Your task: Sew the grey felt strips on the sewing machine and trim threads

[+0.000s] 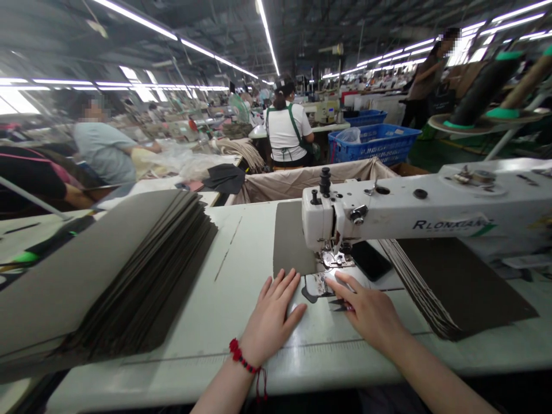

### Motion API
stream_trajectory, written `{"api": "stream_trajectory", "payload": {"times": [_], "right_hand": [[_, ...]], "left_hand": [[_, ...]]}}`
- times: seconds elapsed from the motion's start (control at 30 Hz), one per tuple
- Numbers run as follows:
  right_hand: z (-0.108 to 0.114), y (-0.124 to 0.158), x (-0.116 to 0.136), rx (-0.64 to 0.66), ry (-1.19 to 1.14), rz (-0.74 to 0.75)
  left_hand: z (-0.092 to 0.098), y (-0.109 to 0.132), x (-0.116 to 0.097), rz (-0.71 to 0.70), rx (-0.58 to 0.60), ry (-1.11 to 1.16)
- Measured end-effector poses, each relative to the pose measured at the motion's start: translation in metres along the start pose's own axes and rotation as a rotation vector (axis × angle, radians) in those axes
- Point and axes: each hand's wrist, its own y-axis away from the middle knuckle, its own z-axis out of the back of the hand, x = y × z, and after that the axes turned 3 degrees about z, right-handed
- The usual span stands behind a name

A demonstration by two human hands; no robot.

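A grey-olive fabric panel (294,241) lies on the table, its right edge at the presser foot (335,259) of a white sewing machine (431,207). My left hand (271,316) is spread out flat, fingertips on the panel's near edge. A red and black bracelet is on that wrist. Just in front of the needle area, my right hand (371,313) stretches its index finger toward the metal plate (317,283). Small thread snips (338,305) stick out from under its curled fingers, blades pointing left.
A tall stack of dark panels (142,276) stands at left, and another stack (466,282) lies under the machine arm at right. Behind the foot rests a black phone (371,260). Thread cones (483,92) stand upper right. Beyond are a cloth-lined bin (276,183), blue crates (375,144) and several people.
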Motion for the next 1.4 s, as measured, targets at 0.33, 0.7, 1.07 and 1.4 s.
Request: {"api": "stream_trajectory", "payload": {"times": [0.33, 0.7, 1.07, 1.4], "right_hand": [[-0.003, 0.0, -0.001, -0.019, -0.026, 0.01], [-0.007, 0.0, -0.003, -0.047, -0.016, 0.028], [-0.008, -0.001, -0.002, -0.04, -0.044, 0.026], [-0.003, -0.001, 0.0, -0.037, -0.062, 0.011]], "left_hand": [[-0.005, -0.001, 0.001, 0.018, -0.027, -0.041], [0.002, -0.041, 0.003, -0.061, -0.084, -0.046], [-0.01, -0.043, 0.012, -0.098, -0.027, 0.002], [-0.009, -0.047, 0.013, -0.1, -0.06, 0.031]]}}
